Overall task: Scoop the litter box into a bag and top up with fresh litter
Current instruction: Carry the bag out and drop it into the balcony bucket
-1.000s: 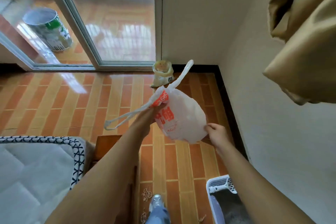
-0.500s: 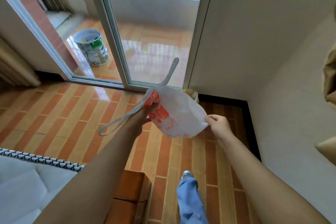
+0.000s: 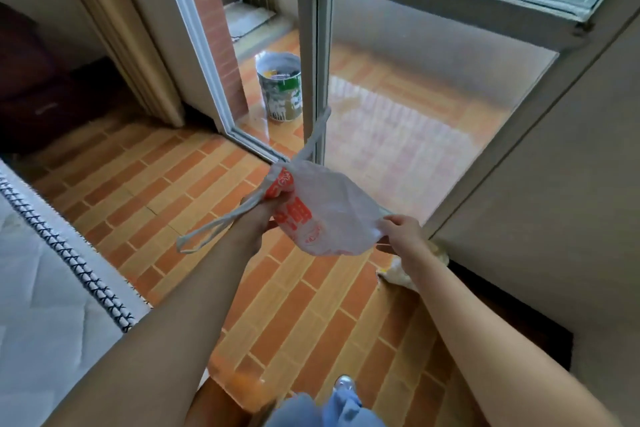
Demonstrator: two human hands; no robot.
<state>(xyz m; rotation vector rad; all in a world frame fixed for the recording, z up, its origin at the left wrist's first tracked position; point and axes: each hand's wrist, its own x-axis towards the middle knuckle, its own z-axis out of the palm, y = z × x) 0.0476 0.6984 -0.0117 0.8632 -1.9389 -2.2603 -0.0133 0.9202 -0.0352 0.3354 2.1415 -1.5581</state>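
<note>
One thin white plastic bag with red print (image 3: 329, 218) is held in the air in the middle of the scene, above the floor, between two hands. The left hand (image 3: 258, 217) grips it at the gathered mouth on its left side. The right hand (image 3: 401, 230) pinches its right edge with curled fingers. The bag has two long white handles: one handle loop (image 3: 239, 211) hangs to the left past the left wrist, and the other handle (image 3: 316, 135) stands up toward the far side.

Below the bag is a floor of orange and brown tiles (image 3: 138, 204). It makes a wide free strip between the black-patterned edge of one white quilted mattress (image 3: 41, 288) at near left and the pale wall (image 3: 554, 218) at right. One beige sack (image 3: 405, 276) lies on the floor at the foot of this wall, partly hidden behind the right wrist. On the far side stands one glass door panel in a grey frame (image 3: 415, 114). Left of this frame, one round paint-stained bucket (image 3: 280, 90) stands on the far tiles.
</note>
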